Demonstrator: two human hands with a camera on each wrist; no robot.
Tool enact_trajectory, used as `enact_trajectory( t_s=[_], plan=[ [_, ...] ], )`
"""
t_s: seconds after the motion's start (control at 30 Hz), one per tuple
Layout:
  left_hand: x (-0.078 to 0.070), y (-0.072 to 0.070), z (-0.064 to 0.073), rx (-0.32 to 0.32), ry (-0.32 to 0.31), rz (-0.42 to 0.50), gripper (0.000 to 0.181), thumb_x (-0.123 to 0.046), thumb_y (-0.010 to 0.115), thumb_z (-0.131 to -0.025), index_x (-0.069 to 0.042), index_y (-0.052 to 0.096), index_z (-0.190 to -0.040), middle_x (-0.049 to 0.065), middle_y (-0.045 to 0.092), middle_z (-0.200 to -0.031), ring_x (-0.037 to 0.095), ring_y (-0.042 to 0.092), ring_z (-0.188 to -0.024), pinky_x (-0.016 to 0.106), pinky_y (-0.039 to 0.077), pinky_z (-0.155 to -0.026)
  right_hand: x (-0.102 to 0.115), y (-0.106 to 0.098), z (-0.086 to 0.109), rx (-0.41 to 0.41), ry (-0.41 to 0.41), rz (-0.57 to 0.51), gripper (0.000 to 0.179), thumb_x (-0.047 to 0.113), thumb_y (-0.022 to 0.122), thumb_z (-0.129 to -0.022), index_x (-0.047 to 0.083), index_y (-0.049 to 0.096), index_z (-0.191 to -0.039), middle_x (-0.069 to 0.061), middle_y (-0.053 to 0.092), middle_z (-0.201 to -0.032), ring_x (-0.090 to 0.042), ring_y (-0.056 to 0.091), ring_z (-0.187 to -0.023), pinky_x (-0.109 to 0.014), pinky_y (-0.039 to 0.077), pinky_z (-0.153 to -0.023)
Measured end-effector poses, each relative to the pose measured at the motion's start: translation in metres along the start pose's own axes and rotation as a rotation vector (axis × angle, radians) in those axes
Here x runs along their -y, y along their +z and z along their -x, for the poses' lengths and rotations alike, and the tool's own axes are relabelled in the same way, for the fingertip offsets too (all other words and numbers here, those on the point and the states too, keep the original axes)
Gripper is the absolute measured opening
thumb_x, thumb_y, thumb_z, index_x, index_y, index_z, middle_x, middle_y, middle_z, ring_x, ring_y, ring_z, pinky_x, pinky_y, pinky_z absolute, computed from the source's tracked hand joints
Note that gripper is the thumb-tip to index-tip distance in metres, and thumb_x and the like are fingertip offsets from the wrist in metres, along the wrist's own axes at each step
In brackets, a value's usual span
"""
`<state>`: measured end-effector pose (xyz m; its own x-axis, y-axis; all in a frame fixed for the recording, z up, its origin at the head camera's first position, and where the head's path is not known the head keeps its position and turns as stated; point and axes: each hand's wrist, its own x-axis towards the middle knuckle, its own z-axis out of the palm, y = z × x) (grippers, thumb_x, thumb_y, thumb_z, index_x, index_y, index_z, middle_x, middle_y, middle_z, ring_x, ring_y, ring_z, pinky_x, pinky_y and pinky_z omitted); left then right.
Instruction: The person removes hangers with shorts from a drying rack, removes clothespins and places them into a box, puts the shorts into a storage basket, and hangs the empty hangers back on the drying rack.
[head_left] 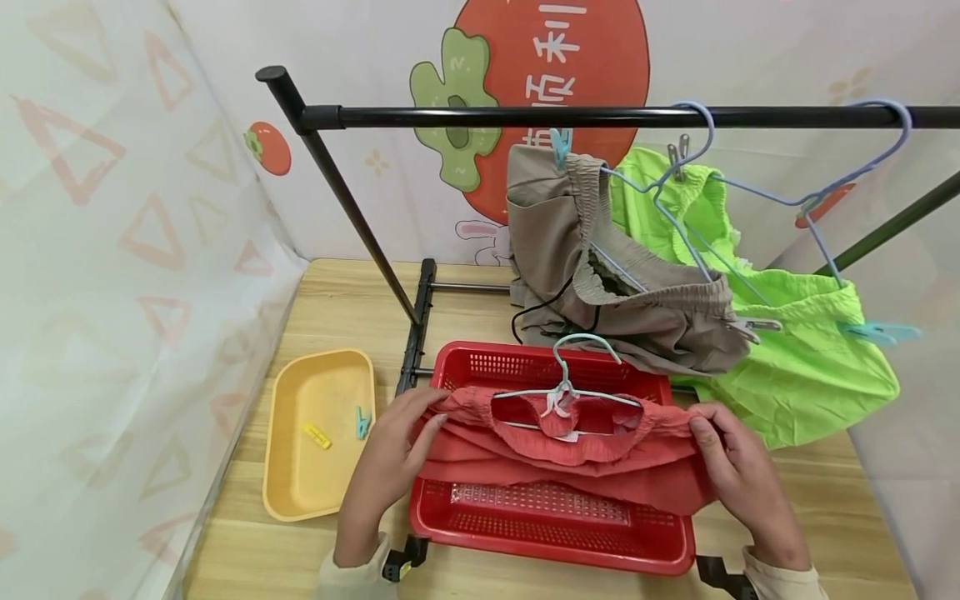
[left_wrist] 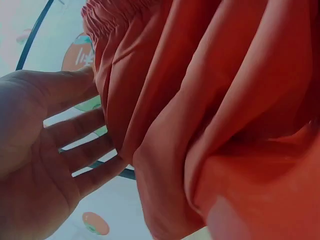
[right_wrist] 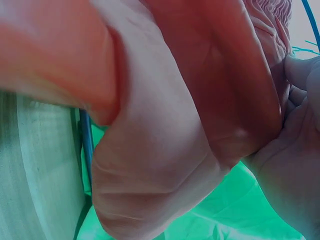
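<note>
Red shorts (head_left: 570, 471) with a gathered elastic waistband and a white drawstring are spread wide over the red basket (head_left: 551, 542). A pale green hanger (head_left: 564, 388) sits inside the waistband, its hook sticking up free of the rail. My left hand (head_left: 393, 442) holds the left end of the waistband between thumb and fingers; in the left wrist view those fingers (left_wrist: 82, 127) are fairly straight against the cloth. At the other end, my right hand (head_left: 738, 467) pinches the waistband, thumb in front. Folds of the shorts (right_wrist: 155, 125) fill much of the right wrist view.
A black rail (head_left: 487, 117) crosses above the basket. Grey-brown shorts (head_left: 547, 225) and bright green shorts (head_left: 810, 367) hang from it on blue hangers, clipped with pegs. At left, a yellow tray (head_left: 292, 483) contains a yellow peg (head_left: 317, 436) and a teal peg (head_left: 362, 423).
</note>
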<state>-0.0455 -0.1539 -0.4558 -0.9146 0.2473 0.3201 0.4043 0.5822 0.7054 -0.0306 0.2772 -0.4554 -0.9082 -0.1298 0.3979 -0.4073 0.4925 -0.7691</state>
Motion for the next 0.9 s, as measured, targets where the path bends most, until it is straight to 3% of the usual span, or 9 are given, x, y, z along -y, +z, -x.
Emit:
enact_trajectory(
  t_s=[0.2,0.47,0.73,0.9],
  plan=[
    [-0.003,-0.001,-0.004,0.020,0.004,-0.021,0.024,-0.008,0.069,-0.100,-0.011,0.071,-0.123,-0.002,0.068,-0.115,0.013,0.063,-0.110,0.042,0.055,-0.094,0.004,-0.003,-0.002,-0.008,-0.028,0.012,0.020,-0.020,0.050,-0.097,-0.003,0.061,-0.100,0.000,0.059,-0.091,-0.006,0.054,-0.083,-0.014,0.041,-0.076],
    [-0.018,0.015,-0.001,0.007,0.094,0.018,0.019,-0.001,0.066,-0.099,-0.011,0.073,-0.114,-0.006,0.069,-0.105,0.009,0.064,-0.094,0.033,0.057,-0.083,0.007,-0.002,-0.003,-0.010,-0.042,0.019,0.021,-0.021,0.050,-0.096,-0.003,0.060,-0.099,-0.001,0.058,-0.094,-0.006,0.054,-0.089,-0.014,0.041,-0.081],
    [-0.023,0.022,-0.002,-0.035,0.055,0.029,0.019,0.000,0.066,-0.099,-0.012,0.073,-0.112,-0.006,0.069,-0.101,0.009,0.062,-0.090,0.035,0.057,-0.080,0.011,-0.004,0.001,0.019,0.045,0.023,0.024,-0.017,0.056,-0.096,0.003,0.066,-0.105,0.000,0.065,-0.096,-0.007,0.060,-0.086,-0.014,0.044,-0.078],
    [-0.024,0.021,-0.008,-0.051,0.032,0.093,0.018,-0.001,0.065,-0.100,-0.013,0.072,-0.111,-0.009,0.067,-0.100,0.008,0.060,-0.085,0.032,0.055,-0.075,0.012,-0.005,-0.001,0.050,0.041,0.031,0.030,-0.017,0.063,-0.092,0.003,0.068,-0.114,0.002,0.067,-0.102,-0.006,0.062,-0.086,-0.014,0.046,-0.079]
  ],
)
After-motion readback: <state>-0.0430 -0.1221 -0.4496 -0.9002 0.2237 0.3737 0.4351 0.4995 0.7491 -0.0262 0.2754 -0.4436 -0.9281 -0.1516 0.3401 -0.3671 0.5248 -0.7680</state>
